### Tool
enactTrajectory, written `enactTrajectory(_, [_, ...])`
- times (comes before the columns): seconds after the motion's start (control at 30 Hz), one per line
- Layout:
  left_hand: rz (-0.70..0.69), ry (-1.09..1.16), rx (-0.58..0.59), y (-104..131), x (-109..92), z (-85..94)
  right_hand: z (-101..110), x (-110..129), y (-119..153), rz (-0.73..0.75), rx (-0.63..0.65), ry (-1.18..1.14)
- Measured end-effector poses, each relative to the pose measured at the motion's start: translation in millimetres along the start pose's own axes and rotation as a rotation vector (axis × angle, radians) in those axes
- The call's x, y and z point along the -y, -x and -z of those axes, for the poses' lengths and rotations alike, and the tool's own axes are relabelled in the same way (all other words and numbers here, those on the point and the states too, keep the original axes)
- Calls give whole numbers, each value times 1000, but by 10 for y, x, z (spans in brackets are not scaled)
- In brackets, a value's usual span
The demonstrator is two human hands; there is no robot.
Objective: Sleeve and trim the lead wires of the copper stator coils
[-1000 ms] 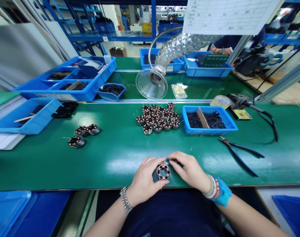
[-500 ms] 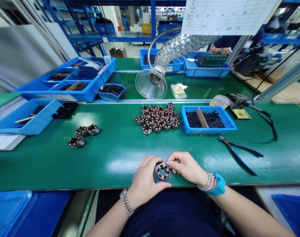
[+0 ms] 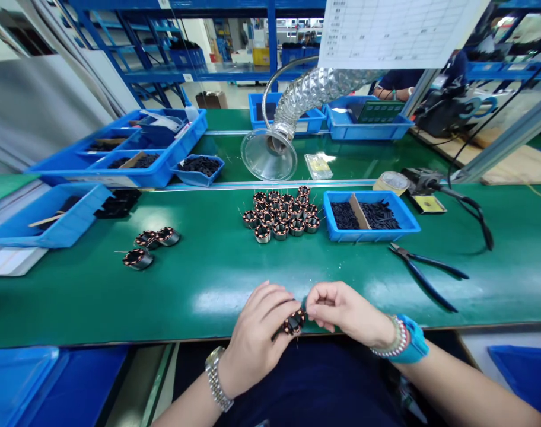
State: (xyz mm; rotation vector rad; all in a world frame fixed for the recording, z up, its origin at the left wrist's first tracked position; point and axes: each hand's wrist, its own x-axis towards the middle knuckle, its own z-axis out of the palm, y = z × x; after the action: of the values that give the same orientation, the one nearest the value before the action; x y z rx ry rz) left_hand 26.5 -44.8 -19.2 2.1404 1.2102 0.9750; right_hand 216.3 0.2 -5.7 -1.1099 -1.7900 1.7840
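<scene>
My left hand (image 3: pixel 264 326) is closed around a copper-wound motor stator (image 3: pixel 294 322) close to the table's front edge. Its fingers cover the upper left part of the ring. My right hand (image 3: pixel 337 308) is at the stator's right side, thumb and forefinger pinched together at its rim. Whatever lies between those fingertips is too small to make out. Farther back, a cluster of similar stators (image 3: pixel 282 214) stands on the green table, thin wire ends sticking up from some. Three more stators (image 3: pixel 137 258) sit off to the left.
Right of the cluster is a divided blue tray (image 3: pixel 371 235) of short black pieces, with cutting pliers (image 3: pixel 424 270) in front. A clear funnel (image 3: pixel 269 155) on a foil duct hangs over the back. Blue bins (image 3: pixel 157 173) stand left. Another person's arm (image 3: pixel 392 93) shows far right.
My left hand has closed further over the stator, which is now tilted. The right hand has shifted slightly right and remains pinched beside it.
</scene>
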Motion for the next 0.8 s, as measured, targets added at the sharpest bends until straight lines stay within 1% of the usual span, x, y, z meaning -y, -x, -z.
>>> enactTrajectory(0.03, [98, 166, 48, 8, -11, 15, -20, 10, 39, 146, -39, 127])
enactTrajectory(0.1, [337, 580, 177, 36, -26, 19, -53, 11, 106, 501, -93, 434])
enactTrajectory(0.13, [446, 786, 232, 53, -30, 9, -63, 1, 127, 680, -97, 576])
enactTrajectory(0.17, [531, 958, 268, 70, -31, -5, -67, -14, 138, 829, -84, 689])
enactTrajectory(0.2, [579, 1072, 279, 83, -32, -16, -66, -33, 139, 934, -71, 755])
enactTrajectory(0.23, [598, 1105, 271, 92, -31, -22, -62, -53, 132, 980, -72, 768])
enactTrajectory(0.27, [592, 1054, 246, 94, -31, -19, -56, -72, 120, 950, -94, 729])
enactTrajectory(0.3, [558, 929, 214, 92, -31, -8, -49, -88, 106, 848, -128, 646])
enactTrajectory(0.33, [495, 752, 177, 86, -31, 9, -43, -101, 92, 686, -154, 525])
enactTrajectory(0.37, [405, 553, 133, 77, -32, 29, -39, -110, 80, 498, -163, 377])
enactTrajectory(0.43, [180, 190, 55, 59, -33, 58, -39, -120, 61, 156, -121, 67])
enactTrajectory(0.47, [67, 52, 27, 52, -34, 63, -41, -123, 54, 35, -82, -75])
enactTrajectory(0.5, [-30, -57, 3, 47, -35, 60, -45, -126, 47, -50, -42, -197])
enactTrajectory(0.57, [-160, -224, -34, 44, -39, 40, -52, -131, 35, -148, 5, -349])
enactTrajectory(0.63, [-230, -341, -64, 49, -45, 18, -58, -135, 29, -194, 35, -410])
enactTrajectory(0.7, [-268, -411, -78, 58, -49, 10, -64, -137, 30, -210, 53, -436])
enactTrajectory(0.8, [-294, -438, -79, 69, -47, 22, -77, -130, 48, -224, 78, -443])
